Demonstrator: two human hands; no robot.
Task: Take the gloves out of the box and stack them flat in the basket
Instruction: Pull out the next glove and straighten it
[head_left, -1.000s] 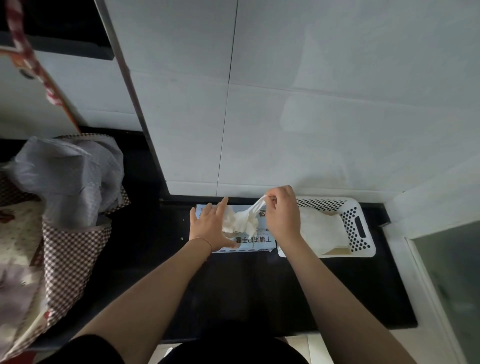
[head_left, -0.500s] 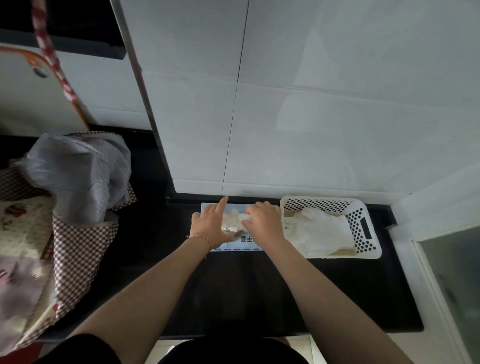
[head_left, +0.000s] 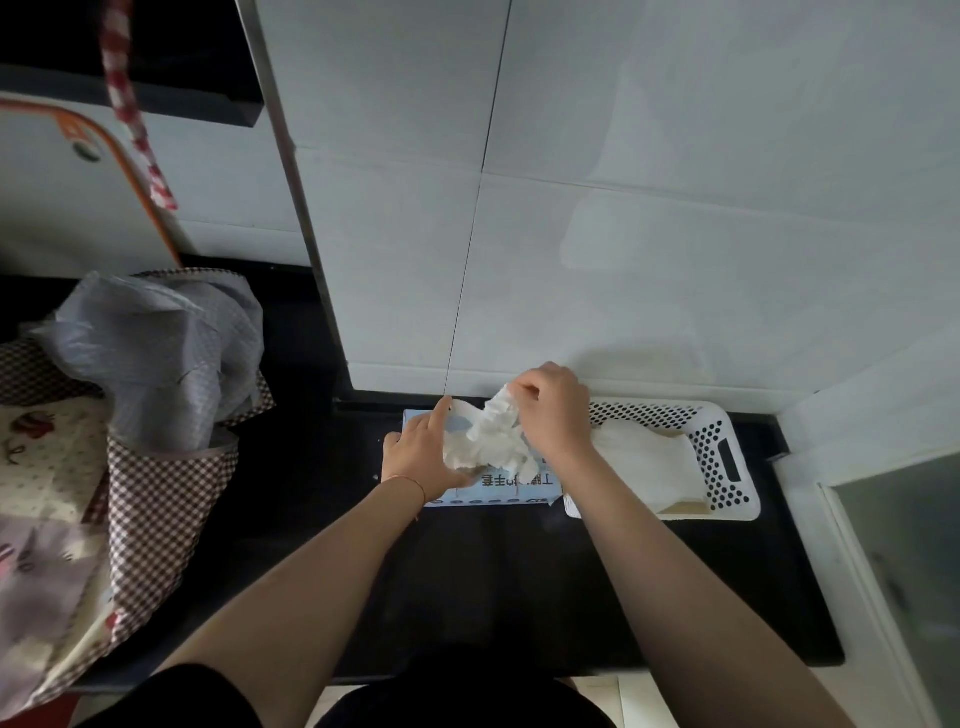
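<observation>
A light blue glove box (head_left: 498, 488) lies flat on the black counter against the tiled wall. My left hand (head_left: 423, 457) presses on its left part with fingers straight. My right hand (head_left: 553, 410) pinches a crumpled white glove (head_left: 491, 436) and holds it lifted above the box opening. Right of the box stands a white perforated basket (head_left: 727, 457) with a flat pile of white gloves (head_left: 644, 462) inside.
The black counter (head_left: 519, 582) ends at a white wall on the right. A checked fabric bag (head_left: 145, 493) stuffed with a grey plastic bag (head_left: 156, 358) stands at the left. A frosted glass panel (head_left: 904, 571) is at the lower right.
My right hand went down to the box opening, took hold of a glove and has now lifted it up out of the box. My left hand stayed pressed on the box.
</observation>
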